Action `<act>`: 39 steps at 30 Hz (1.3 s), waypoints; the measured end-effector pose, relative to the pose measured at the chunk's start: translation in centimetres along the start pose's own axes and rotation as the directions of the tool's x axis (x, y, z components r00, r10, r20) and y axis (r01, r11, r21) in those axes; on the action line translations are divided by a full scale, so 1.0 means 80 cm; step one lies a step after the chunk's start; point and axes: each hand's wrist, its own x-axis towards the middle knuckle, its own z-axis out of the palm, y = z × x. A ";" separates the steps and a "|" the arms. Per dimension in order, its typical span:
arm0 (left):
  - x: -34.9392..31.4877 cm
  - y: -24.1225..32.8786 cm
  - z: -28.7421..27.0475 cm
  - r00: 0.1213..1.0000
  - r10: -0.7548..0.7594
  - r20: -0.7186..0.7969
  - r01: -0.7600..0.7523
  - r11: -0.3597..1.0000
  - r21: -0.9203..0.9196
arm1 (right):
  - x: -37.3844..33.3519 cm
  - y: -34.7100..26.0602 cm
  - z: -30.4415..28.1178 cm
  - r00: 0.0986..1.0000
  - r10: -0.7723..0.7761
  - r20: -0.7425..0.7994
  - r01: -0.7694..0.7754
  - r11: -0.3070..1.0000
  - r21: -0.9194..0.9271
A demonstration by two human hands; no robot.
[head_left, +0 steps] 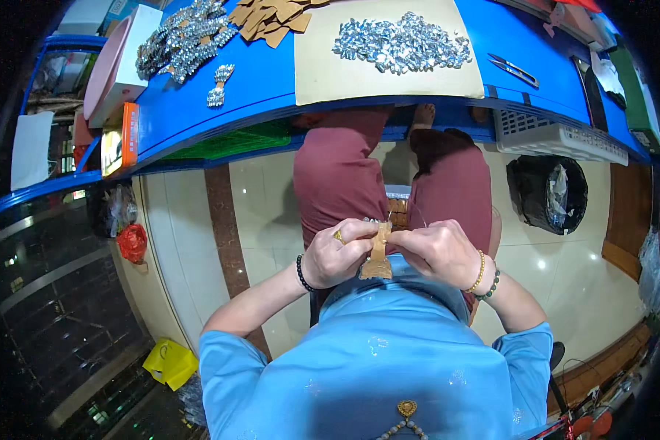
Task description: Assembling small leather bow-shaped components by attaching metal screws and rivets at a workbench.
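Note:
In front of my lap, a tan piece of flat material [378, 262], narrow in the middle and flared at the end, is held up between my hands. My left hand [334, 253], with a ring on one finger, pinches its left edge; small shiny bits show by the fingertips. Closed fingers of my right hand [444, 253] meet the piece's right edge, and a thin line, perhaps thread or a needle, rises by them. Ahead on the blue table [257, 81] lie loose silver faceted beads [403, 44] on a beige mat [319, 73].
At the table's left are a heap of silver-beaded pieces [187, 40], a single beaded piece [220, 86] and tan blanks [271, 18]. Thread snips [513, 70] lie right of the mat. Below stand a white basket [557, 136] and a black-lined bin [548, 194].

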 end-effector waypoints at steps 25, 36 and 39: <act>0.004 0.002 0.004 0.996 0.026 0.080 -0.024 0.999 -0.033 | 0.002 0.011 -0.001 0.991 -0.032 0.129 0.029 0.999 0.024; 0.013 0.006 -0.011 0.409 -0.504 0.761 0.877 -0.011 -0.479 | 0.001 0.048 0.014 0.973 -0.018 0.230 -0.113 0.832 0.543; 0.012 0.002 -0.011 0.363 -0.435 0.824 0.826 -0.260 -0.501 | -0.003 0.047 0.023 0.954 0.080 0.289 -0.258 0.712 0.653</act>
